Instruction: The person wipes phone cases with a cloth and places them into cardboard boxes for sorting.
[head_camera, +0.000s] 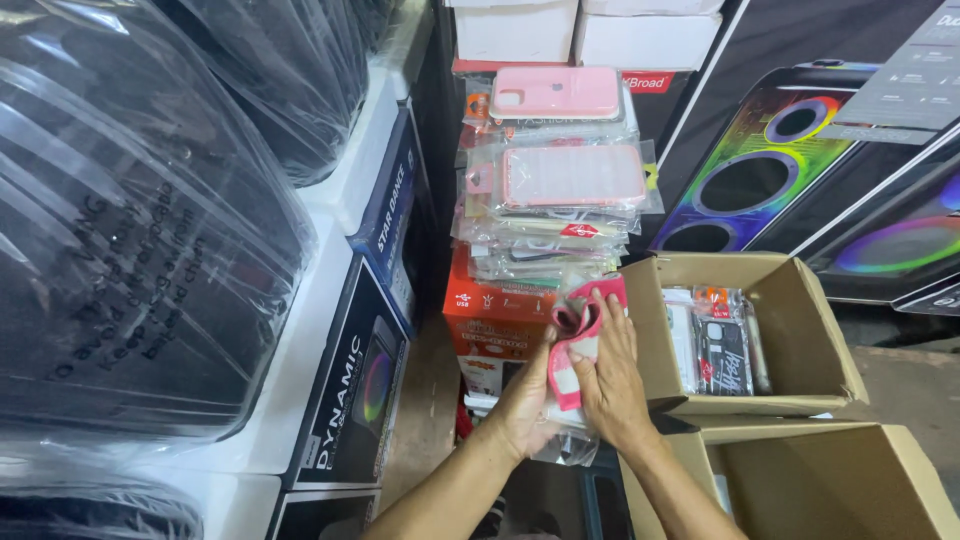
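Low in the middle of the frame, your two hands meet on a pink phone case (578, 335), which you hold up in front of an orange box (497, 318). Your left hand (525, 400) cups the case from below and from the left, fingers closed on its edge, while your right hand (612, 378) lies flat across its right side with the fingers spread upward; both are clamped on it, close together and nearly touching. The case is soft and bent, its upper end curled over so that a darker pink lip shows at the top, and a pale whitish patch shows on the part between your hands. A clear plastic sleeve (565, 448) hangs beneath your hands; whether the case is partly inside it you cannot tell. Just above, at the centre top of the frame, rises a stack of packaged phone cases (556, 205) in clear bags, with two pink ones lying uppermost. To the right of your hands stands an open cardboard box (800, 340) holding more bagged cases upright, and a second cardboard box (850, 480) sits at the lower right. Large plastic-wrapped dark items (130, 220) fill the upper left.
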